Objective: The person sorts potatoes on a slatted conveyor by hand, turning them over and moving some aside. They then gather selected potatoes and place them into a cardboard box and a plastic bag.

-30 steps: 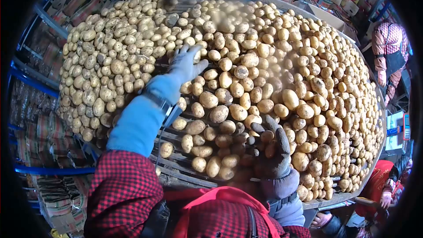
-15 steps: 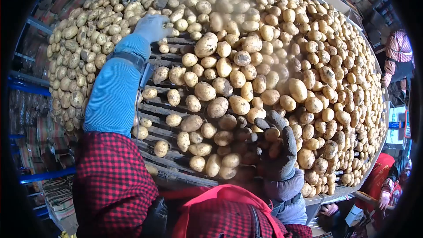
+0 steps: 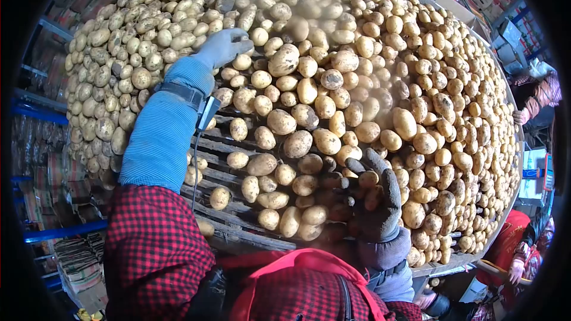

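A small potato (image 3: 368,179) sits cradled in the curled, dark-gloved fingers of the right hand (image 3: 373,205), its long axis roughly crosswise, near the close rim (image 3: 452,260). The left hand (image 3: 223,46), fingers bent together, rests far up the potato pile (image 3: 416,83); whether it grips one is unclear. Bare slats (image 3: 221,142) lie open between the arms.

Showed bright daylight, with dusty haze blurring the far potatoes (image 3: 300,24). Bowed everything through a fisheye, ringed black at the corners. Held deep shadow between the near slats (image 3: 232,217).
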A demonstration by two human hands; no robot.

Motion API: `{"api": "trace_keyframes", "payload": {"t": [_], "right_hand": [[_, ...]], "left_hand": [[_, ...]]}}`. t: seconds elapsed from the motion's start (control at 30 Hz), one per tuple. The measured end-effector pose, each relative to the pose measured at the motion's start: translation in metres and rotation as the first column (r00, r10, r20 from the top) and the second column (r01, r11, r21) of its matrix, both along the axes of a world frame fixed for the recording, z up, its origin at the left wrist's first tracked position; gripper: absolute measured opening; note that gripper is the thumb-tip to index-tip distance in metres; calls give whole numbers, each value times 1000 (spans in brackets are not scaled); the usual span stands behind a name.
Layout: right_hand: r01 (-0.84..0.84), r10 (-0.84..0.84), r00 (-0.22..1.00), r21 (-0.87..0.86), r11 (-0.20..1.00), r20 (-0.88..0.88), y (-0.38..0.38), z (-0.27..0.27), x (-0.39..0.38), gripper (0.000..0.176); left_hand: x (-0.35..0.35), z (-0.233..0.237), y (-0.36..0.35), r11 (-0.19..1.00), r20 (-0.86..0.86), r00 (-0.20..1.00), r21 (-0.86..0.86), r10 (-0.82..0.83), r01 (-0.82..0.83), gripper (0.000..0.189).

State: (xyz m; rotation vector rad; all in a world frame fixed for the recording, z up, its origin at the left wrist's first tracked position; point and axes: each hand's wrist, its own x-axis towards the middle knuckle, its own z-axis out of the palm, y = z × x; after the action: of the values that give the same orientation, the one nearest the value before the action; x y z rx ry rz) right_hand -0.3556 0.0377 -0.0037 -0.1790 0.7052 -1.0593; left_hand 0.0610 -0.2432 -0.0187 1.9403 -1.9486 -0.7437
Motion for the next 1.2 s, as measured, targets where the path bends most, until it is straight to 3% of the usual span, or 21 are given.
{"api": "trace_keyframes", "payload": {"t": [0.07, 0.13, 0.17, 0.27, 0.33, 0.37, 0.43, 0.5, 0.57, 0.63, 0.7, 0.73, 0.83, 0.9, 0.97, 1.0, 1.03, 1.07, 1.1, 1.13, 1.2], "right_hand": [[-42, 21, 986, -128, 991, -162, 3, -5, 0, 51], [-29, 18, 995, -113, 993, -100, 0, -4, 0, 51], [-18, 14, 999, -95, 995, -37, -1, -3, -1, 52], [-9, 3, 998, -102, 995, -56, -1, 9, 3, 51], [-69, 61, 996, -142, 988, -61, -1, 11, -4, 52], [-131, 121, 990, -178, 975, -68, -1, 11, -5, 53], [-91, 81, 994, -151, 984, -71, 1, 5, -3, 54], [-63, 54, 996, -111, 992, -74, 3, 5, 2, 56], [-38, 47, 996, -116, 993, 77, 2, 13, 8, 59], [-68, 88, 991, -177, 982, 103, 1, 1, 5, 61], [59, -27, 936, -82, 995, 351, 8, -42, -8, 66], [-19, 30, 999, -242, 970, 39, 10, -46, -11, 68], [208, -209, 978, -73, 975, -8, 6, -26, 4, 62], [208, -229, 970, -207, 956, -84, 12, -26, 6, 61], [46, -46, 963, 7, 999, 266, 9, -13, -2, 66], [77, -17, 839, -88, 993, 544, 12, -71, -30, 63], [73, -14, 838, -85, 994, 545, 10, -52, -20, 63], [113, -75, 973, -168, 979, 219, 11, -32, -9, 62], [119, -157, 979, -259, 958, -128, 9, -8, 5, 60], [221, -238, 954, -104, 970, -183, 7, 8, 14, 58], [186, -195, 970, -76, 980, -143, 3, 7, 11, 57]], "left_hand": [[-3, -6, 0, 999, -81, 997, 45, 9, -5, 45], [-33, 17, 21, 985, -120, 988, 150, 99, -81, 30], [-10, -26, 4, 996, -217, 972, -42, -89, 82, 28], [-29, -8, 27, 999, -403, 915, 23, 32, -25, 31], [-35, -4, 39, 982, -706, 690, 51, 163, -180, 33], [-39, -3, 47, 982, -705, 690, 49, 163, -181, 33], [-57, -2, 62, 910, -363, 929, -405, -72, -88, 32], [-105, 26, 106, 918, -536, 815, -395, -218, -14, 33], [-150, 43, 143, 712, -213, 822, -639, -528, 292, 42], [-196, 37, 173, 721, -260, 748, -573, -610, 389, 48], [-224, 32, 187, 639, -143, 687, -537, -712, 551, 51], [-237, 28, 194, 629, -78, 702, -521, -708, 577, 54], [-247, 27, 205, 632, -30, 688, -427, -725, 647, 66], [-243, 27, 210, 560, 76, 688, -519, -722, 646, 71], [-232, 27, 210, 539, 74, 665, -521, -743, 661, 74], [-222, 31, 210, 534, 80, 680, -556, -729, 637, 73], [-210, 34, 209, 526, 85, 695, -590, -714, 612, 72], [-196, 28, 204, 540, 104, 751, -630, -652, 557, 70], [-174, 30, 200, 607, 154, 831, -614, -535, 505, 67], [-152, 29, 193, 667, 125, 900, -631, -418, 397, 66], [-99, 37, 177, 786, 194, 969, -570, -152, 237, 62]]}}
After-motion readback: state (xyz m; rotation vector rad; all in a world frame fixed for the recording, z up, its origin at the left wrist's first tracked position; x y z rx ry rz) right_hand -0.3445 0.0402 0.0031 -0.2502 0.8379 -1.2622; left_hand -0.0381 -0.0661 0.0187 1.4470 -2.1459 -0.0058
